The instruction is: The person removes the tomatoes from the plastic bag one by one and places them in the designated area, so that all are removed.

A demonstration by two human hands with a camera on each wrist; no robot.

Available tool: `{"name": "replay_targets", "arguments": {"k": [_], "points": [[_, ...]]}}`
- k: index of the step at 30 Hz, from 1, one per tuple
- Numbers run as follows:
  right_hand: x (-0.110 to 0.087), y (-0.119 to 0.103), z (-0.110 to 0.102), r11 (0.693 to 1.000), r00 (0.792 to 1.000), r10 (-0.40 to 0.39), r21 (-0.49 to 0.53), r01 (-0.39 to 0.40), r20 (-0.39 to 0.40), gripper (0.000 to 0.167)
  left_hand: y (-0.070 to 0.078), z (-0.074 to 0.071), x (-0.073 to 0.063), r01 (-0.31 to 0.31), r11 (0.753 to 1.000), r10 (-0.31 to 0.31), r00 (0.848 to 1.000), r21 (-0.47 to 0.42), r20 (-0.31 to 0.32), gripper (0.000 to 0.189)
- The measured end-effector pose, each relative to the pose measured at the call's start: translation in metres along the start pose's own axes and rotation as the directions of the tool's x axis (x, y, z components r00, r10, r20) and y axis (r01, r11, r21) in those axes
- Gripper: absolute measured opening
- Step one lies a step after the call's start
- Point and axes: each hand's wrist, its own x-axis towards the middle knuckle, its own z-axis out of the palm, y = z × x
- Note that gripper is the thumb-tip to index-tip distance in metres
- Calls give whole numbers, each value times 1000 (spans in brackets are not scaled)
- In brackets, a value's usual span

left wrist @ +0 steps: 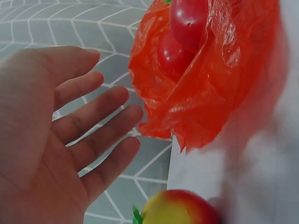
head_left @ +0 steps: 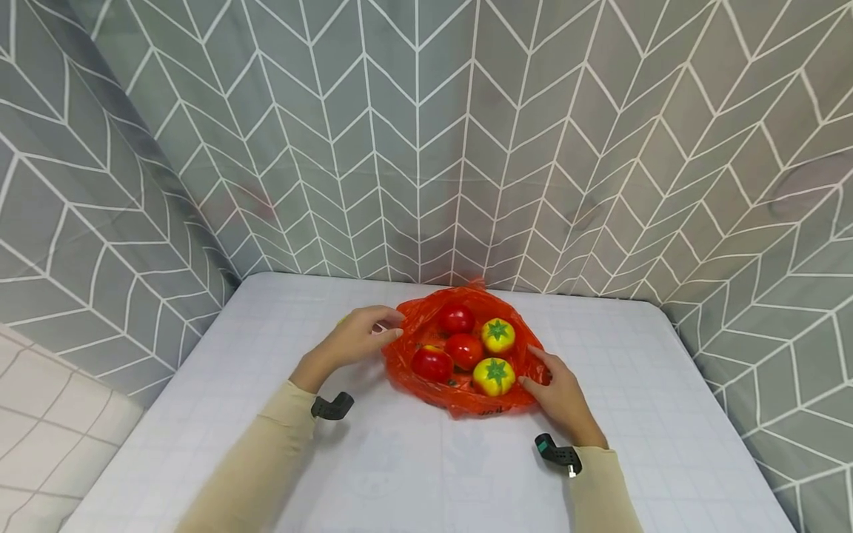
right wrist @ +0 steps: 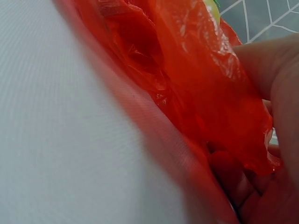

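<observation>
A thin red plastic bag [head_left: 406,374] lies spread open on the table. Inside it sit three shiny red round fruits [head_left: 464,351] and two yellow fruits [head_left: 494,377] with green star-shaped caps. My left hand [head_left: 363,337] is at the bag's left edge, its fingers spread and holding nothing in the left wrist view. Near that hand lies a red-and-yellow fruit [left wrist: 180,207] with a green leaf, mostly hidden behind the hand in the head view. At the right edge, my right hand [head_left: 558,392] holds the bag's film between thumb and fingers, some fingers beneath it.
The white table [head_left: 400,474] has a faint grid and ends at a grey curtain [head_left: 440,148] with white chevron lines, which also hangs at both sides. Each wrist wears a black camera mount [head_left: 332,406].
</observation>
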Motion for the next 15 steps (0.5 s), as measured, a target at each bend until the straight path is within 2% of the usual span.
{"name": "replay_targets", "arguments": {"k": [5,8,12,15], "points": [[0,2,0,1000,1000,-2,-8,2,-2,63,6,2,9,-19,1000,18,999,4,31,32],[0,2,0,1000,1000,3,-13,-3,4,63,10,4,13,2,1000,-2,999,-9,54,33],[1,1,0,1000,1000,9,-9,-9,11,64,12,6,19,70,996,-65,993,-51,98,32],[2,2,0,1000,1000,11,-6,-11,8,64,14,8,22,135,988,-123,981,-73,152,33]]}}
